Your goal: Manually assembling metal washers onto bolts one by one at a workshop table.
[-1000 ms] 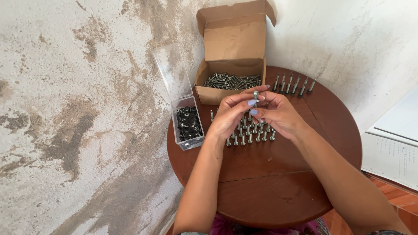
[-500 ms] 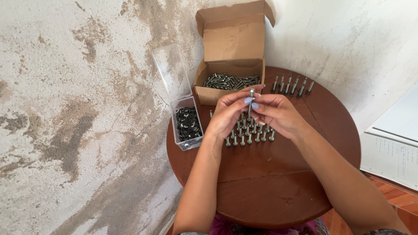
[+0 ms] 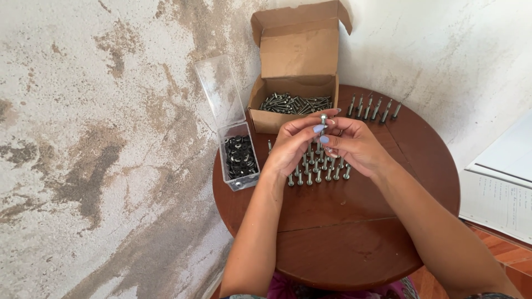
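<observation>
Both hands meet above the round brown table (image 3: 354, 232). My left hand (image 3: 293, 145) and my right hand (image 3: 354, 147) pinch one metal bolt (image 3: 323, 119) between their fingertips, held upright. Under the hands stand several rows of upright bolts (image 3: 317, 176), partly hidden by my fingers. An open cardboard box (image 3: 296, 83) full of loose bolts sits just beyond my hands. A clear plastic case (image 3: 239, 158) with dark washers or nuts lies to the left of my left hand.
A short row of upright bolts (image 3: 374, 108) stands at the table's far right edge. A stained plaster wall (image 3: 100, 138) fills the left side. Sheets of paper (image 3: 499, 188) lie off the table at the right.
The hands have shifted slightly; the bolt between the fingertips now stands more upright and a little higher. Nothing else on the table has moved.
</observation>
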